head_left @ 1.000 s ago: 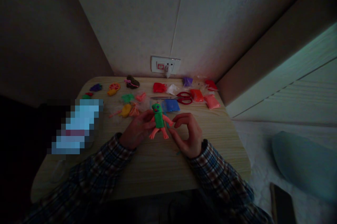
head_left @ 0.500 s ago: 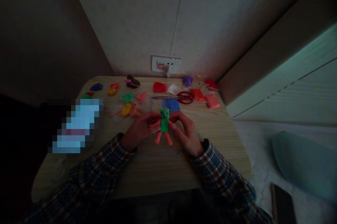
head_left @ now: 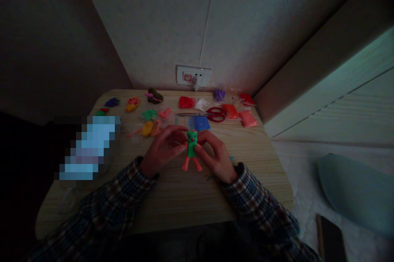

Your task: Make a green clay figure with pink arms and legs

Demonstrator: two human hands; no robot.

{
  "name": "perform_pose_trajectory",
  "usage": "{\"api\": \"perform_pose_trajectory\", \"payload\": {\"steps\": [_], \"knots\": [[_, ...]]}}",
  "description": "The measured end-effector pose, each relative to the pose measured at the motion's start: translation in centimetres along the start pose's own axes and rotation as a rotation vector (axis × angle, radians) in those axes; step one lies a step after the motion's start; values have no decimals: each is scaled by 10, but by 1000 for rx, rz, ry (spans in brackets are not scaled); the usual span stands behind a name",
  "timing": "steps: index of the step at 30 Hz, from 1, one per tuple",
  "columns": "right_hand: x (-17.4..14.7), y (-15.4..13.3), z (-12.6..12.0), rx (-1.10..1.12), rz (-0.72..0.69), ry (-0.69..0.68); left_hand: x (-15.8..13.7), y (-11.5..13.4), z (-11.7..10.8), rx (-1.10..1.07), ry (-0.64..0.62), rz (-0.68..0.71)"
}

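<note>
Between my hands, above the wooden table (head_left: 184,208), is a small clay figure (head_left: 192,150) with a green head and body, a face with a red spot, and pink legs pointing down. My left hand (head_left: 164,147) pinches the figure's left side with thumb and fingers. On the other side my right hand (head_left: 215,153) grips it, the thumb pressed on the green body. The figure stands upright, facing me. Just beyond it lie a blue clay packet (head_left: 201,123) and red-handled scissors (head_left: 216,114).
Packets of red (head_left: 186,102), orange (head_left: 230,111), pink (head_left: 248,118) and purple clay (head_left: 219,95) lie towards the wall. At the left are a brown clay piece (head_left: 154,96), a yellow-orange piece (head_left: 133,104) and a blurred-out bright screen (head_left: 92,147). A wall socket (head_left: 193,76) is behind.
My left thumb and fingers have shifted on the figure, covering its pink arm on that side. The figure has dipped slightly, and my right thumb now lies further over its body.
</note>
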State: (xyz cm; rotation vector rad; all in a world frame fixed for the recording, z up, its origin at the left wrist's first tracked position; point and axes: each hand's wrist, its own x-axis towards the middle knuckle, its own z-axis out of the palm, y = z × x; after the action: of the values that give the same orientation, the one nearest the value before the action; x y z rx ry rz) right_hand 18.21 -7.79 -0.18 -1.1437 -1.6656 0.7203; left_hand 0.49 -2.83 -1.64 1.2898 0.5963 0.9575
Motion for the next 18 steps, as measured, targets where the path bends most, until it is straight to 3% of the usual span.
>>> {"api": "perform_pose_trajectory", "payload": {"steps": [18], "knots": [[-4, 2, 6, -174, -168, -85, -3, 7, 1, 111, -31, 180]]}}
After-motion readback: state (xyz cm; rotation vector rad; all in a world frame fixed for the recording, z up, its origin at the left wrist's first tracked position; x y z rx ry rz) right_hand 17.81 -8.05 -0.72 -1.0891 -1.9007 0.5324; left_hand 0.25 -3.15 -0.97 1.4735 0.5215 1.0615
